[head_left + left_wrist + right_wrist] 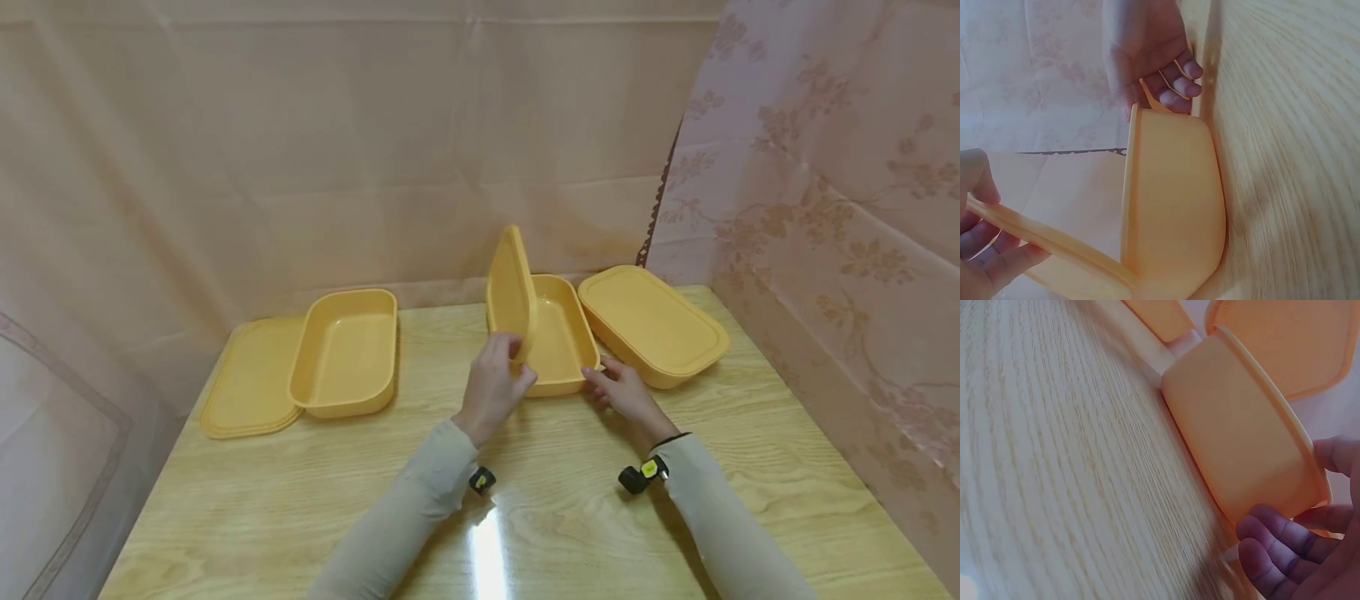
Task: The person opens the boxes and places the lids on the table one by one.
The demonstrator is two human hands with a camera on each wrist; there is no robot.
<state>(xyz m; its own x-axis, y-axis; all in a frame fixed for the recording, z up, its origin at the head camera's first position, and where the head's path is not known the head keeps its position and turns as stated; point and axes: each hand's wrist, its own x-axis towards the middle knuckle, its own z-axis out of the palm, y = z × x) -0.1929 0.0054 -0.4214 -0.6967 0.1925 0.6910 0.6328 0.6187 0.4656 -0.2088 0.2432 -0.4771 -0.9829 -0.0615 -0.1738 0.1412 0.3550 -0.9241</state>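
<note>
On the wooden table point(540, 500) stands an open yellow container point(562, 342). My left hand point(517, 360) grips its yellow lid point(512, 287) by the near edge and holds it upright over the container's left side. My right hand point(600, 375) holds the container's near right corner, fingers curled at the rim. In the left wrist view the lid's edge point(1041, 237) runs through my left hand point(985, 250), and the right hand's fingers point(1175, 84) clasp the container point(1172, 200). The right wrist view shows the container's outer wall point(1241, 437), my fingertips point(1279, 547) below it and the raised lid point(1285, 344).
A closed yellow container point(652, 321) sits just right of the open one. At the left, another open container point(348, 350) rests partly on a stack of lids point(243, 387). Cloth walls close in the back and right sides. The table's near half is bare wood.
</note>
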